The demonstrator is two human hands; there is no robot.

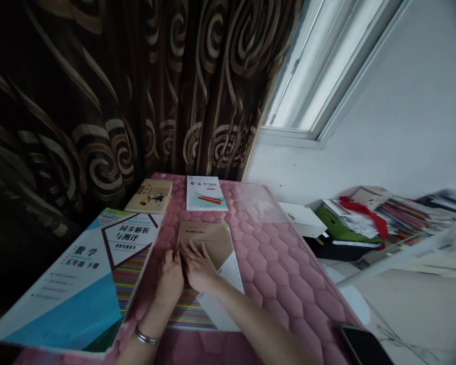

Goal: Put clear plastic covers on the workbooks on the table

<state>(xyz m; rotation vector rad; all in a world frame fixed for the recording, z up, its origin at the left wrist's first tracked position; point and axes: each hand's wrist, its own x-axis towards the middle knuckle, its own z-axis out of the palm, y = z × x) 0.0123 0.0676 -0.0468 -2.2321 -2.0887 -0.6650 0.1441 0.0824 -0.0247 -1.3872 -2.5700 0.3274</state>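
Note:
A brown-and-white book (205, 233) with a striped lower part lies flat in front of me on the pink quilted cover (273, 268). My right hand (199, 268) rests on its brown area, fingers spread and palm down. At the book's left edge is my left hand (171, 276), a metal bracelet on its wrist; its fingers are bent and close together against the edge, the tips partly hidden. Left of it lies a large blue-and-white mathematics workbook (87, 268). Just beyond the brown book is a white calligraphy booklet (206, 193).
A tan book (150, 196) lies at the far left, by the dark patterned curtain (197, 91). A clear plastic sheet (260, 203) is at the back right. Near the right edge sits a phone (365, 344). Beyond are a white box (303, 219) and piled papers (414, 215).

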